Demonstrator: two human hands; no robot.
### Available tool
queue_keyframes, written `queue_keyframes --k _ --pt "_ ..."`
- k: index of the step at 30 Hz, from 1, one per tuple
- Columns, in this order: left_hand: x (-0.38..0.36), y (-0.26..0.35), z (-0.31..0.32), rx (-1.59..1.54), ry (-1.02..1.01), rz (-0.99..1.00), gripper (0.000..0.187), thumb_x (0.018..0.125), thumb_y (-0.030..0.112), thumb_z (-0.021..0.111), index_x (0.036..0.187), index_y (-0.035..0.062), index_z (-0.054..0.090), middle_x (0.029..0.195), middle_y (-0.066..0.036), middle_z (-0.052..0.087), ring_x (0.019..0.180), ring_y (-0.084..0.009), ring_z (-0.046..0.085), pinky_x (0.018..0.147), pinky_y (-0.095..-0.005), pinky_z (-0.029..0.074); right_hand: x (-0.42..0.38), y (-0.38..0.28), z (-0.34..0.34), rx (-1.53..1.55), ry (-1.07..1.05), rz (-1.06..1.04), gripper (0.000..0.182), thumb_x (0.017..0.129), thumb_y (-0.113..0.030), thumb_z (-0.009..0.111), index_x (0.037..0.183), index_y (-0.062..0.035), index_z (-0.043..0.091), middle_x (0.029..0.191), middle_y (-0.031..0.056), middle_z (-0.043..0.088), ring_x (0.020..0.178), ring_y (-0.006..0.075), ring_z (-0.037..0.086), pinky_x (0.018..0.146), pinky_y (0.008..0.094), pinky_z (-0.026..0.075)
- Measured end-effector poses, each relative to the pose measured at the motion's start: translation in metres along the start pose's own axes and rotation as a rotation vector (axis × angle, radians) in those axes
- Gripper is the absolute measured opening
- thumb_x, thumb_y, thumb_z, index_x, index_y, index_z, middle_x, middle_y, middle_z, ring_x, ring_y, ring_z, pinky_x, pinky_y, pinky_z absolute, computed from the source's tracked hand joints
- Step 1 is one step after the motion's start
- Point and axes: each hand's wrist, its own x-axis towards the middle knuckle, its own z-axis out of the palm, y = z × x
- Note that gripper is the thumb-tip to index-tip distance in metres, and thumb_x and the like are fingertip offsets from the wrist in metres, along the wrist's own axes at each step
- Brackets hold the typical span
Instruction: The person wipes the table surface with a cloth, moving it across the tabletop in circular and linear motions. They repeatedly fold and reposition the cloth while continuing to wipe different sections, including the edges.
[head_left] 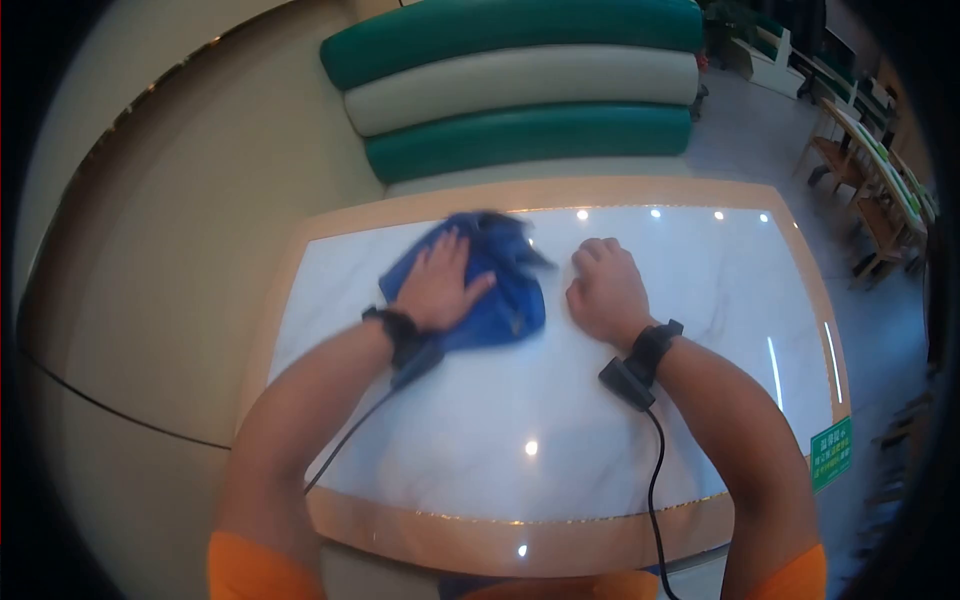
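Note:
My left hand (pixel 440 287) lies flat with its fingers spread on a crumpled blue cloth (pixel 510 300), which rests on the white marble-look tabletop (pixel 590 430). The cloth's far edge is slightly blurred. To the right, apart from the cloth, my right hand (pixel 608 290) rests on the tabletop with its fingers curled in and nothing visible in them. Each wrist wears a black strap with a small device and a cable.
A green and white padded bench (pixel 530 80) stands beyond the table's wooden edge (pixel 600 190). A beige wall (pixel 180 230) is at the left. A green sign (pixel 831 453) hangs at the right edge. Wooden chairs (pixel 880 225) and another table stand farther right.

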Motion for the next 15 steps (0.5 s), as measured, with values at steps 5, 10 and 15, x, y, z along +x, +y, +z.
queue_keyframes --k 5,10,15 --pt "0.106 -0.024 -0.009 0.031 -0.029 -0.213 0.082 0.099 0.070 0.035 0.163 0.0189 0.023 0.169 -0.017 0.016 0.157 -0.0352 0.013 0.125 -0.0532 0.011 0.002 -0.001 -0.003 0.003 -0.024 0.014 0.024 0.079 -0.011 0.061 0.099 0.0017 0.064 0.113 0.0166 0.060 0.111 0.0344 0.054 0.099 0.0447 0.045" --pt "0.117 -0.031 -0.011 0.059 -0.040 -0.147 0.085 0.101 0.066 0.034 0.161 0.0061 0.023 0.167 -0.020 0.020 0.156 -0.0348 0.016 0.125 -0.0520 0.016 -0.001 0.000 0.000 -0.014 -0.043 0.029 0.028 0.079 -0.010 0.061 0.104 0.0008 0.062 0.120 0.0162 0.059 0.116 0.0339 0.053 0.101 0.0444 0.044" --pt "0.078 -0.033 0.001 0.092 0.006 -0.065 0.070 0.108 0.044 0.034 0.156 -0.0066 0.025 0.165 -0.024 0.023 0.155 -0.0337 0.020 0.126 -0.0443 0.020 -0.004 0.002 0.001 0.000 0.018 0.017 0.024 0.079 -0.011 0.061 0.100 0.0009 0.063 0.116 0.0154 0.060 0.114 0.0337 0.054 0.099 0.0448 0.045"
